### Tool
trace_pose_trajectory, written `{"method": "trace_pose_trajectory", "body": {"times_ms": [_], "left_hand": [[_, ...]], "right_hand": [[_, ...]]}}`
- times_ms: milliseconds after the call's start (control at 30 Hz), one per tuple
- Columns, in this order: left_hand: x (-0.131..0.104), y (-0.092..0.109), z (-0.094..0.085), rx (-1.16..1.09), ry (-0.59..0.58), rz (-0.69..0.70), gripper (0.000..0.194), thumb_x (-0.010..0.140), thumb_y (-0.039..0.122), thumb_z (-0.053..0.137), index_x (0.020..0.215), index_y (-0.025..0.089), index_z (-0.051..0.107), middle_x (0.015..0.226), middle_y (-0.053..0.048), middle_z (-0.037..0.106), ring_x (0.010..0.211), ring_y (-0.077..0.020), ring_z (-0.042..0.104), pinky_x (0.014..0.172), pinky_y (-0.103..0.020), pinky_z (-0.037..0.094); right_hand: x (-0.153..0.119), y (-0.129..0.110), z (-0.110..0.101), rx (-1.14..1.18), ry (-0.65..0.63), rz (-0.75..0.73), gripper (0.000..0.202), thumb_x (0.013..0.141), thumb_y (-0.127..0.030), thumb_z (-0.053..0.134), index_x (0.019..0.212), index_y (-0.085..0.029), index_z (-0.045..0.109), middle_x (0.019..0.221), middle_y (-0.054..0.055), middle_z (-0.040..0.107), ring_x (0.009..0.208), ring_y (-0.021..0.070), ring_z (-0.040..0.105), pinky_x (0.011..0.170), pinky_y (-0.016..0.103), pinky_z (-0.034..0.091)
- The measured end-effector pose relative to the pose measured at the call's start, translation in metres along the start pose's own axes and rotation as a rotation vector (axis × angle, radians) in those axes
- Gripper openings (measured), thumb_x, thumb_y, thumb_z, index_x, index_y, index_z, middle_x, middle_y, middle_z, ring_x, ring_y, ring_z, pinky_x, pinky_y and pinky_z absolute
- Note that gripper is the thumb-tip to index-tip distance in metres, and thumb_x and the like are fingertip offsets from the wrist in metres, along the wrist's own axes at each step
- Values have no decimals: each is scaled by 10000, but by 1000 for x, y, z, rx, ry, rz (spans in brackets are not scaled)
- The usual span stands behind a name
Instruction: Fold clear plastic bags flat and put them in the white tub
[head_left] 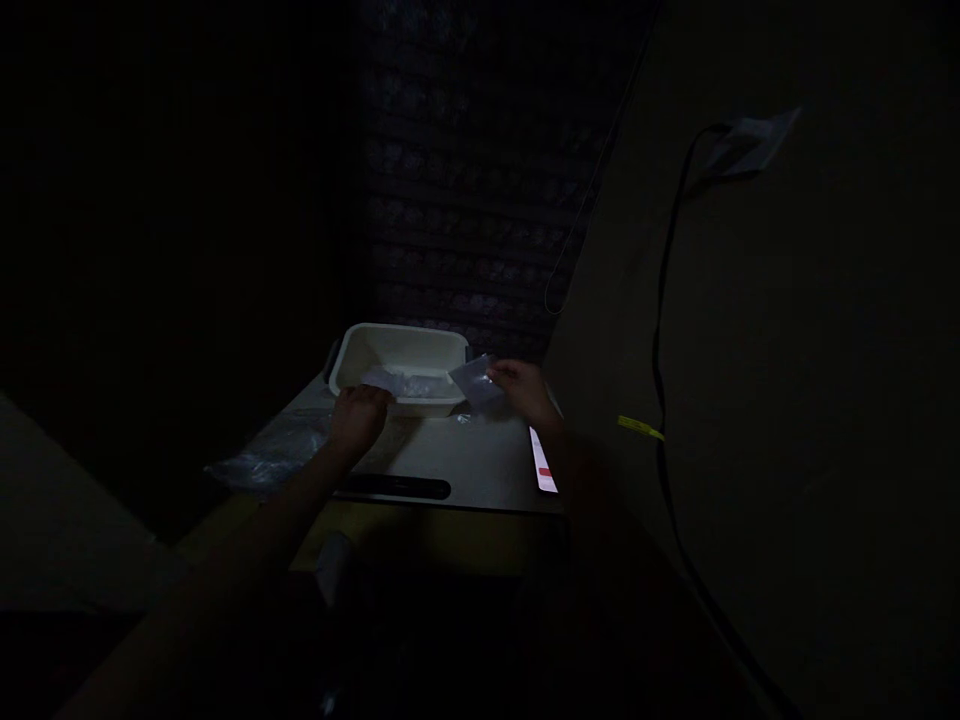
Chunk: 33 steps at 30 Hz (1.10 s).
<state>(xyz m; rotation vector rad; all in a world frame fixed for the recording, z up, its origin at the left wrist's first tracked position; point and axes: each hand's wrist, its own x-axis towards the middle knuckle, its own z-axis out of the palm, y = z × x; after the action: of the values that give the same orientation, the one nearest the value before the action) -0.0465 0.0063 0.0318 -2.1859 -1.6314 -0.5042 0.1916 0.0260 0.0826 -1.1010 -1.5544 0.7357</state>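
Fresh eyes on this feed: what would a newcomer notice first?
The pale tub on the table, bright against dark surroundings. Next, the glowing screen near the table's right edge. Then the right hand, holding clear plastic just right of the tub; the left hand is at its near rim.

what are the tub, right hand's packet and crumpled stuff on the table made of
Tub: probably moulded plastic, smooth and matte, given its rounded corners. Packet in the right hand: likely thin plastic film; it glints and looks translucent. Crumpled stuff: seemingly clear, glossy plastic, from its shiny creases.
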Motion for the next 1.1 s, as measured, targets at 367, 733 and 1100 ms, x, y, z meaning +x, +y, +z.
{"method": "trace_pose_trajectory", "body": {"times_ms": [367,733,1100], "left_hand": [[-23,4,1,73,-76,71,204,720,157,356,748,140,557,775,-97,568,742,-220,500,596,-314,337],[-21,7,-2,115,-78,68,199,721,148,356,741,140,554,746,-83,570,723,-216,505,565,-302,338],[-12,3,2,105,2,36,193,710,138,354,734,157,545,757,-68,567,700,-199,504,580,-304,334]], "right_hand": [[40,8,68,-352,-260,-315,164,569,-64,528,555,-198,620,600,4,588,672,161,514,702,299,335],[38,27,93,-684,-380,-321,187,621,-100,504,741,-158,635,759,60,625,726,172,547,661,262,386],[30,-15,48,-695,-646,-45,387,569,-225,610,937,-117,557,920,65,588,786,132,545,661,198,412]]}}
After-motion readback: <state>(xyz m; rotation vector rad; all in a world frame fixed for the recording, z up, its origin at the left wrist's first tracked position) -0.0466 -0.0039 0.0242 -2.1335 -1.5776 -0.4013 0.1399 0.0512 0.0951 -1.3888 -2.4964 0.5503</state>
